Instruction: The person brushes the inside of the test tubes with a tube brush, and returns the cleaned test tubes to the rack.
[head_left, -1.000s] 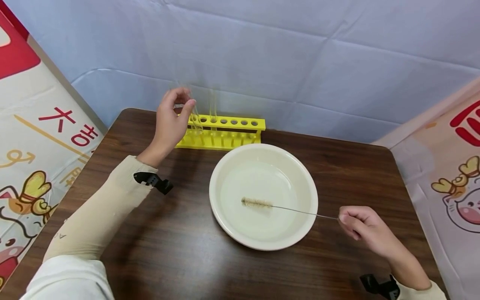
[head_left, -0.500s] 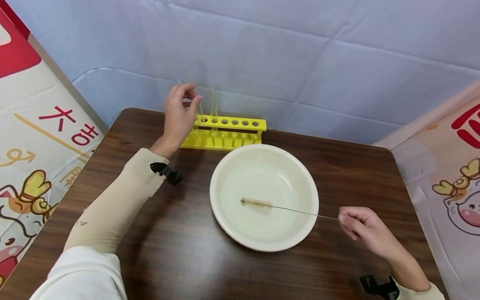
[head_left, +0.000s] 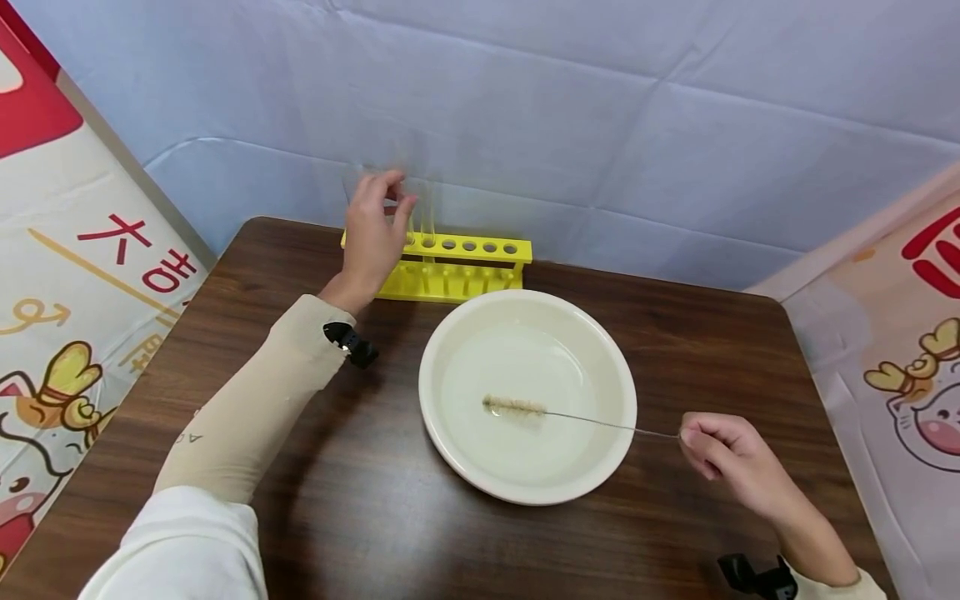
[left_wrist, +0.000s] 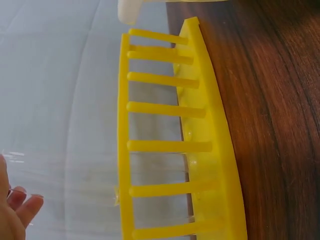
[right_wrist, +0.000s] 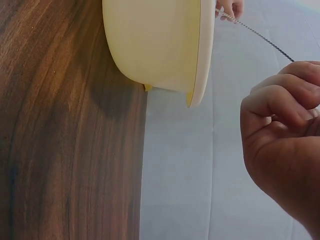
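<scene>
In the head view, my left hand [head_left: 375, 237] is at the left part of a yellow test tube rack [head_left: 459, 287]. Its thumb and fingers pinch a clear glass test tube [left_wrist: 87, 196], whose lower end is at the rack's top plate in the left wrist view. Beside it, another test tube [head_left: 428, 212] stands upright in the rack. My right hand [head_left: 731, 458], its fingers curled, grips the wire handle of a test tube brush [head_left: 516, 406]. The brush's bristle head lies over the inside of a cream basin [head_left: 431, 358] that seems to contain water.
The basin stands mid-table, just in front of the rack. A dark wooden table [head_left: 697, 333] lies under everything. Pale cloth [head_left: 525, 108] hangs right behind the rack, and printed panels [head_left: 892, 350] flank the table.
My left hand has moved to the right along the rack, and the test tube has gone from tilted to more upright. The right hand and brush have stayed nearly still.
</scene>
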